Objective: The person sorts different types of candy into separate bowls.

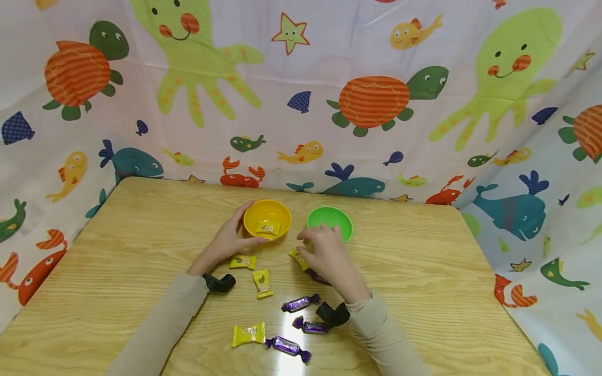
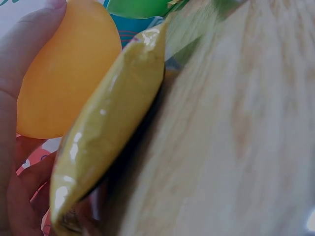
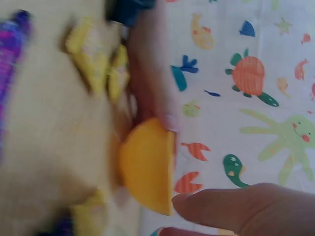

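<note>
Well, a firm hold on the left, a loose hover on the right

Behind everything hangs a cloth (image 1: 324,31) printed with turtles, whales, crabs and octopuses, and it runs round both sides of a wooden table (image 1: 423,282). From where I stand, two beige sleeves (image 1: 160,313) reach in from the near edge, a black piece (image 1: 221,283) at each cuff.

The left hand (image 1: 228,235) curves round the yellow bowl (image 1: 266,210), thumb along its near side, fingers at its left; it has a proper hold. The bowl sits upright towards the back of the table. The right hand (image 1: 325,253) is partly open, fingers bent and spread a little, with nothing visible in its grasp. It hangs just in front of the green bowl (image 1: 337,218), hiding some of that rim from me. The green bowl is a little to the right of the yellow one, the two apart.

Smallest are the wrapped sweets. One yellow sweet (image 1: 268,228) lies inside the yellow bowl. Four more yellow sweets (image 1: 263,283) are on the table, one just by the right thumb; I cannot tell whether they touch. Four purple sweets (image 1: 301,303) lie nearer me, one partly hidden under the right hand.
</note>
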`<state>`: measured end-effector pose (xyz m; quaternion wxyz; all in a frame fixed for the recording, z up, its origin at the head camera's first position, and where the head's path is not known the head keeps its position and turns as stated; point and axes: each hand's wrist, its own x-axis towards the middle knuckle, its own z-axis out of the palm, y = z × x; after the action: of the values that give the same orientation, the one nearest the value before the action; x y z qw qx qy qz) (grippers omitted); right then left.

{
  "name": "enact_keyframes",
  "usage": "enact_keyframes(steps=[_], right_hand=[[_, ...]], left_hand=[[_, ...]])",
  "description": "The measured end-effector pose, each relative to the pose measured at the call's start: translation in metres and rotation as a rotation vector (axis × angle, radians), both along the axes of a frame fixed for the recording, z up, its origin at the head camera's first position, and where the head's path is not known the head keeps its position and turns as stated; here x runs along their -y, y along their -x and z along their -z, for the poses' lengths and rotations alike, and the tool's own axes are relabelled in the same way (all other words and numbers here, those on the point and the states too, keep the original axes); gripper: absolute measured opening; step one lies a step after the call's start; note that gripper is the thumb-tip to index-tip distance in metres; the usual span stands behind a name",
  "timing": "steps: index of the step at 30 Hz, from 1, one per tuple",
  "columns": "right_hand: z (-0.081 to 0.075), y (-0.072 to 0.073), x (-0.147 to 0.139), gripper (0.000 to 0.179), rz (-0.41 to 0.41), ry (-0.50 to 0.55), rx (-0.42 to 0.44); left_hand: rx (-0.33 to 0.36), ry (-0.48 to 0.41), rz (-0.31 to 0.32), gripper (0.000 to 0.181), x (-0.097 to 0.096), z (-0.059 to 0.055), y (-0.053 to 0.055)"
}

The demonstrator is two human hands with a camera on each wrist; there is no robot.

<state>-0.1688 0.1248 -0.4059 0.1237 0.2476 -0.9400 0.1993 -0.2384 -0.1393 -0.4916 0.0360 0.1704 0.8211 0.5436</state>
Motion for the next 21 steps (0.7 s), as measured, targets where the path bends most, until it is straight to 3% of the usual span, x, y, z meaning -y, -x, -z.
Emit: enact_keyframes(steps=[11,21], right_hand=[[0.024,-0.018,0.006,0.02,0.054,-0.247,-0.038],[0.038,-0.018,0.011,0.023,0.06,-0.225,-0.115]], left_hand=[[0.017,-0.009,-0.008,0.105,-0.002,-0.001,0.0],[0.031,0.006,-0.013,0.104,-0.001,-0.001,0.0]])
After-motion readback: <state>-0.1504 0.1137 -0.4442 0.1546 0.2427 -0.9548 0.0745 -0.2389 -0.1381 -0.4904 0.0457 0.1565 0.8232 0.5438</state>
